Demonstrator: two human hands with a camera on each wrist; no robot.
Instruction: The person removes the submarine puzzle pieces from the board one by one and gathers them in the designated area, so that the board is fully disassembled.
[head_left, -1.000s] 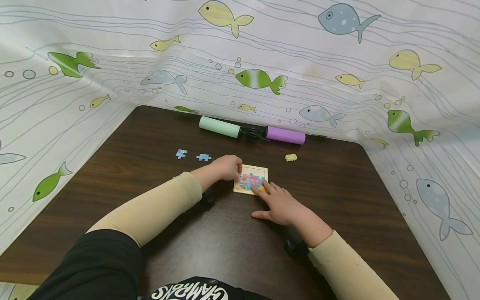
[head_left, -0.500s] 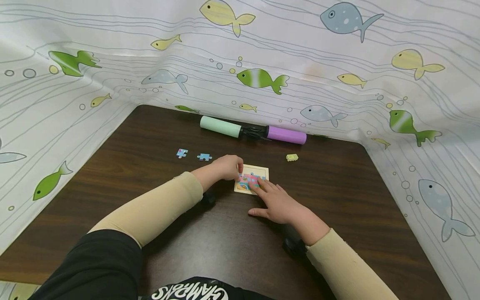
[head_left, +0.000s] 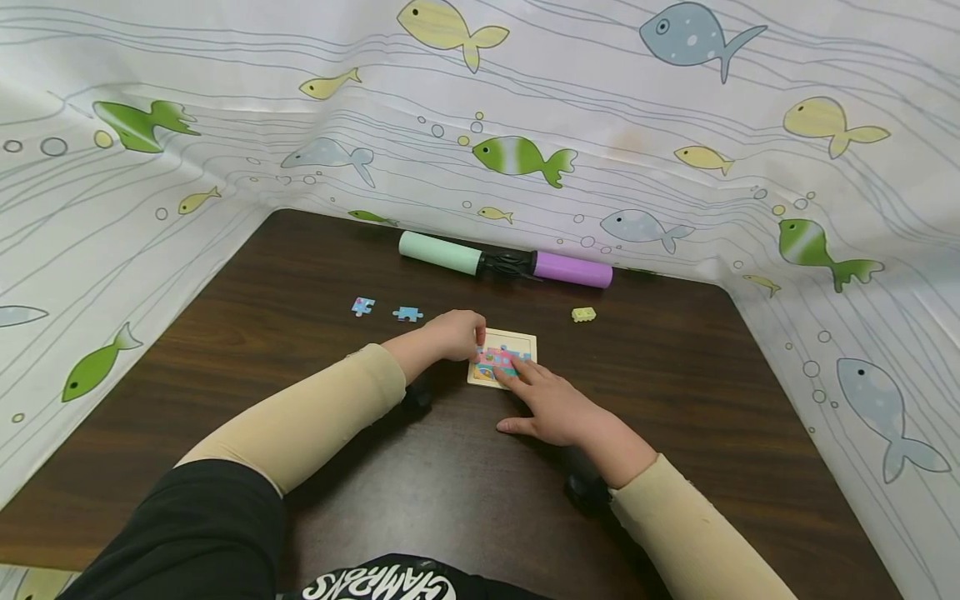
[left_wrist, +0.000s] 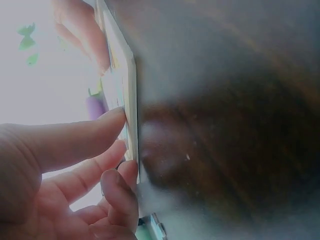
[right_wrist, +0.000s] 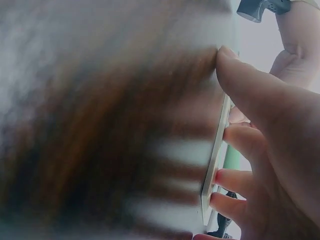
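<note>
Right hand [head_left: 551, 404] has slid further onto puzzle board [head_left: 519, 340], seemingly pressing.

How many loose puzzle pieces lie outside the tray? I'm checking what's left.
3: two blue pieces left of the tray, one yellow piece right. Hands may hide more.

Tan sleeves [head_left: 315, 412] cover both forearms to the wrists; black shirt [head_left: 225, 533] with white lettering; black wrist mounts [head_left: 587, 492].
</note>
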